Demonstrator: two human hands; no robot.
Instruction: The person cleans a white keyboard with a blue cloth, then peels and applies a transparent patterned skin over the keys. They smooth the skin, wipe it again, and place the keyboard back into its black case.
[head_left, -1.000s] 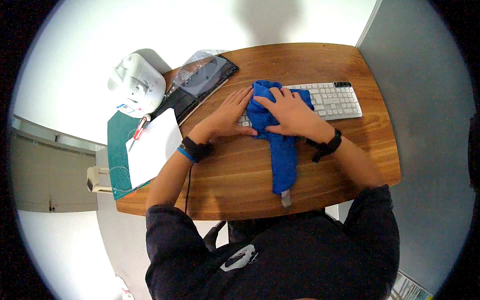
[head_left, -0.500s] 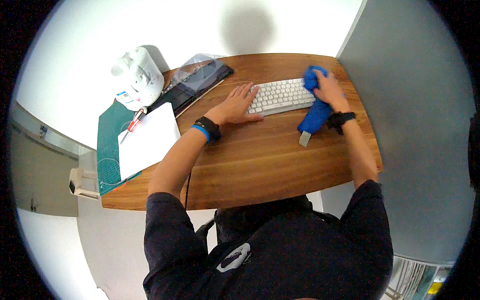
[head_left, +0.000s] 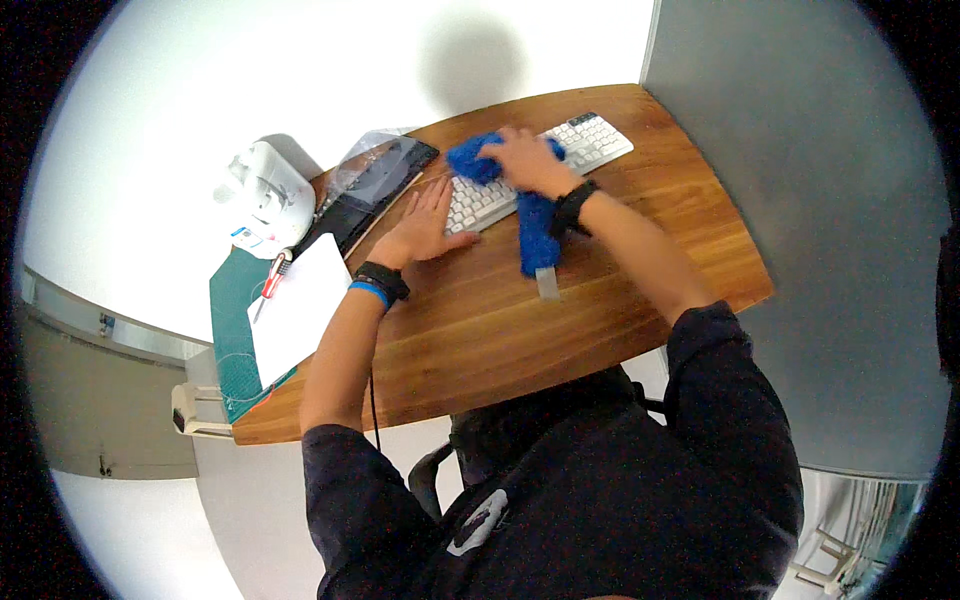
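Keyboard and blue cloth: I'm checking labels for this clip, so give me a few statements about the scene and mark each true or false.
1. The right hand holds the blue cloth at the white keyboard. True.
2. The left hand is at the keyboard's right end. False: it is at the left end.
3. The white sheet lies partly over the green mat. True.
4. The red-handled screwdriver lies right of the keyboard. False: it lies to the left.
5. The blue cloth hides every key. False: keys show on both sides of it.
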